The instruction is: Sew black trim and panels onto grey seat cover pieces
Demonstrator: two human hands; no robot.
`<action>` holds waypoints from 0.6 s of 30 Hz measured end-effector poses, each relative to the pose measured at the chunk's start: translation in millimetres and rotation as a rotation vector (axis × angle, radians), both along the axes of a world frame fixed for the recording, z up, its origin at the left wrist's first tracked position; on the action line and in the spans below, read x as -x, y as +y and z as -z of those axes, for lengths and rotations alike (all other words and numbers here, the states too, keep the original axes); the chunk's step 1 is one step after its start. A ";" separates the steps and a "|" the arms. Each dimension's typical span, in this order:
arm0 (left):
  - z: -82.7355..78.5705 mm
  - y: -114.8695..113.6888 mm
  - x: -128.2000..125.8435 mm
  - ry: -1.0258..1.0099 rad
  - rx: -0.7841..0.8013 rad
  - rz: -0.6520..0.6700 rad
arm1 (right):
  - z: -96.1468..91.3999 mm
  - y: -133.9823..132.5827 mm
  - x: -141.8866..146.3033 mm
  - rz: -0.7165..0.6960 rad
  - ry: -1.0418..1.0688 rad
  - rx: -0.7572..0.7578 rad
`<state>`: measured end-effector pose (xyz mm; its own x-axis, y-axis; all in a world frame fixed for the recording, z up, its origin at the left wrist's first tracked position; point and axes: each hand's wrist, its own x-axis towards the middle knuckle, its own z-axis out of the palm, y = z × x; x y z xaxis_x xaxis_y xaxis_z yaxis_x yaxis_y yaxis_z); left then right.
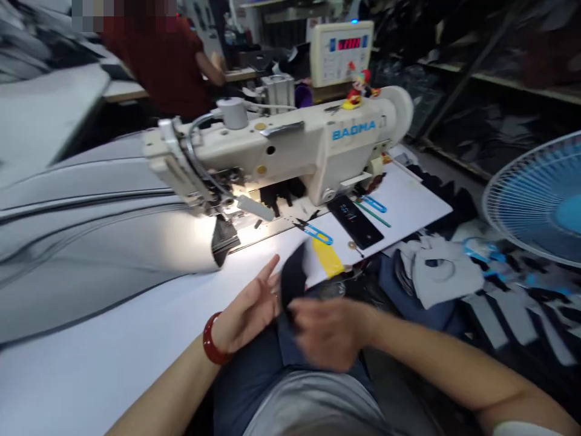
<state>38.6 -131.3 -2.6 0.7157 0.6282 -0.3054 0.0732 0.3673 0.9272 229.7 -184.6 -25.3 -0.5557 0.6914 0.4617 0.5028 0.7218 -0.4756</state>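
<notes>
My left hand [249, 309], with a red bangle on its wrist, has its fingers stretched out against a small black fabric piece [294, 275] at the near edge of the white table [113, 357]. My right hand [331, 333] is blurred by motion and meets the lower end of the same black piece, fingers curled. A cream sewing machine [290, 145] stands beyond, its lamp lighting grey fabric [91, 242] under the needle.
A phone [355, 221], blue-handled scissors [315, 233], a yellow strip [327, 257] and a green pencil lie on the table right of the needle. A blue fan [540, 200] stands at right. Cut fabric pieces [445, 272] pile below. Another person in a red shirt [163, 60] works behind.
</notes>
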 end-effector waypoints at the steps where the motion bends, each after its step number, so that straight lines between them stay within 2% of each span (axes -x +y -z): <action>1: -5.1 -4.9 6.5 0.029 0.083 -0.011 | 5.5 4.8 38.9 -0.211 0.009 -0.164; 3: -17.0 -8.4 35.5 0.216 0.120 -0.047 | 13.6 8.7 94.2 -0.525 0.076 -0.507; 4: -24.7 -8.3 56.4 0.344 0.055 -0.084 | 16.7 10.3 110.4 -0.577 0.120 -0.650; 5: -34.1 -8.0 79.6 0.485 -0.074 -0.146 | 19.7 13.4 120.4 -0.531 0.169 -0.713; 6: -45.3 -7.8 103.2 0.646 -0.247 -0.222 | 22.9 18.8 125.8 -0.405 0.209 -0.668; 9: -86.5 -9.7 158.6 1.243 -0.906 -0.529 | 34.5 50.9 133.2 0.048 0.264 -0.257; 10: -99.9 -10.1 167.1 1.429 -1.124 -0.622 | 38.4 65.1 137.1 0.152 0.258 -0.132; 12: -119.8 -7.4 166.8 1.662 -1.508 -0.703 | 44.7 93.1 149.4 0.237 0.239 0.005; 13: -124.5 -3.4 159.1 1.684 -1.678 -0.669 | 47.1 105.1 157.2 0.240 0.222 0.032; 15: -121.5 10.9 134.0 1.583 -1.931 -0.440 | 51.1 122.5 173.7 0.237 0.170 0.052; 17: -103.5 32.6 104.1 1.421 -2.035 -0.108 | 56.4 131.0 188.1 0.252 0.132 0.033; 18: -90.5 45.4 90.1 1.351 -2.011 0.074 | 60.0 132.6 193.7 0.257 0.127 0.014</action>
<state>-51.5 -85.9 88.0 0.7483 0.6106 0.2591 0.6369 -0.5522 -0.5381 36.1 -52.0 -85.3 -0.2998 0.8089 0.5058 0.6040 0.5713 -0.5557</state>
